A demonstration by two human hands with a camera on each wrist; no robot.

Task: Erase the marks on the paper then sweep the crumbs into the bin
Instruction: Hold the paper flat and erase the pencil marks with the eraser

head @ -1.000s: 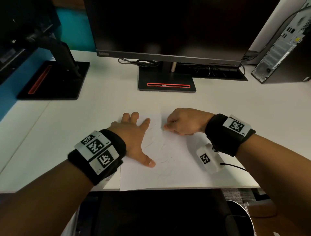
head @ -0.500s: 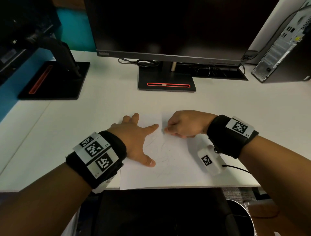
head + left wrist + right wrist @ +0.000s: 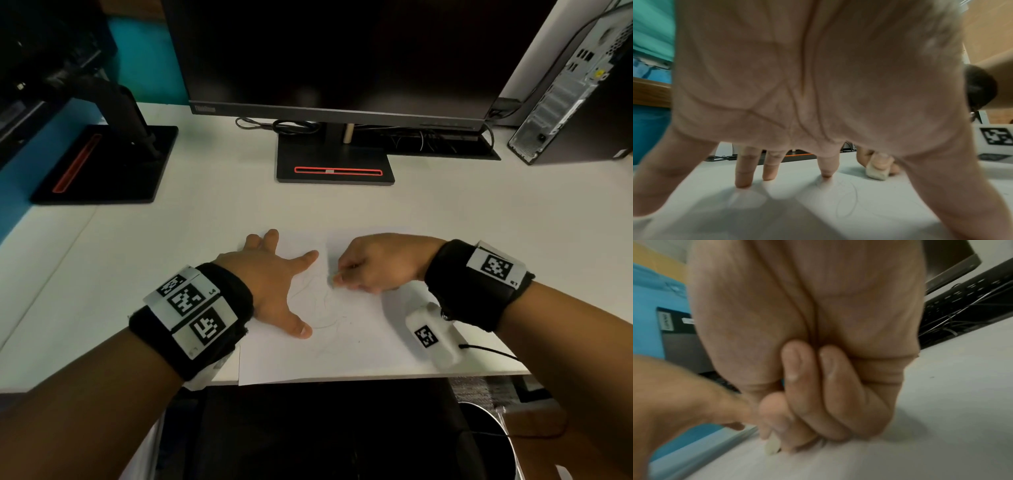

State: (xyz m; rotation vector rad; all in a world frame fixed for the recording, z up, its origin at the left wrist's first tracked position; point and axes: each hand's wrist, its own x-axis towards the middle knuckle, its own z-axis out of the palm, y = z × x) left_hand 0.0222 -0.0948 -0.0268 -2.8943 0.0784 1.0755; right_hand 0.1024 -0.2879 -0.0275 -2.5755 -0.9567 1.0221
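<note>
A white sheet of paper with faint pencil scribbles lies at the desk's front edge. My left hand presses flat on the sheet's left part, fingers spread and straight. My right hand is curled and pinches a small white eraser, seen too in the right wrist view as the eraser, with its tip down on the paper just right of my left index finger. A few dark crumbs dot the sheet. The bin's rim shows below the desk at lower right.
A monitor on a black stand is behind the paper, a second stand at far left, and a computer tower at far right. A cable tray with wires runs behind. The desk's front edge is right below the sheet.
My right hand has moved the eraser slightly down and toward me on the paper. My left index finger has spread out to the right; the palm stayed put.
</note>
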